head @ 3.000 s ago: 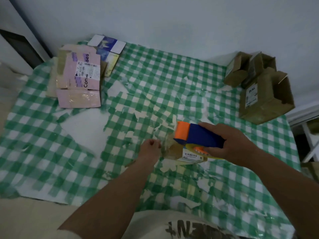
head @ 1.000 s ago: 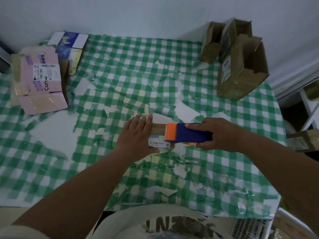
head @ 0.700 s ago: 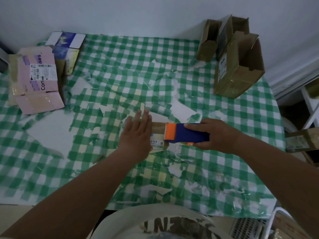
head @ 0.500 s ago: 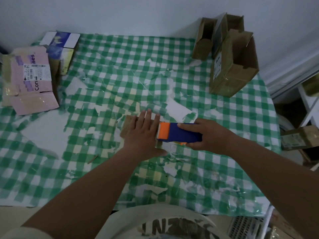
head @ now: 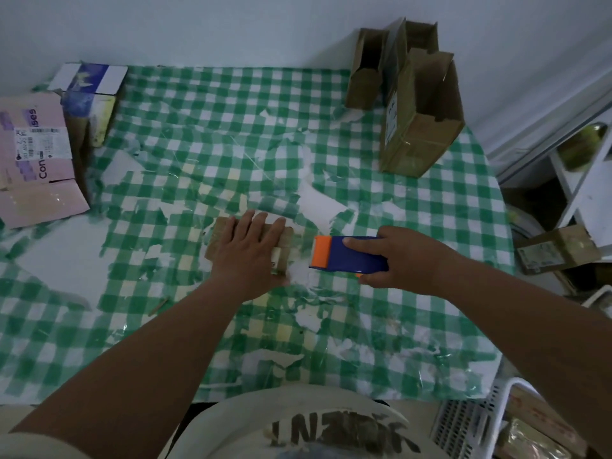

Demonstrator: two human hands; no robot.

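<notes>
A small brown cardboard box (head: 218, 238) with a white label lies flat in the middle of the table. My left hand (head: 250, 251) presses on top of it with straight, spread fingers. To its right, my right hand (head: 402, 258) grips a blue tape dispenser (head: 351, 255) with an orange front end. The dispenser is a short gap to the right of the box and just above the checked tablecloth (head: 205, 134).
Flattened pink boxes (head: 33, 160) and a blue-and-white carton (head: 87, 84) lie at the back left. Open brown cardboard boxes (head: 417, 127) stand at the back right. A white basket (head: 470, 425) sits at the lower right. Another brown box (head: 556, 250) rests beyond the table's right edge.
My right hand has drawn the tape dispenser to the right, off the box. My left hand has slid flat over the top of the box and stays pressed on it.
</notes>
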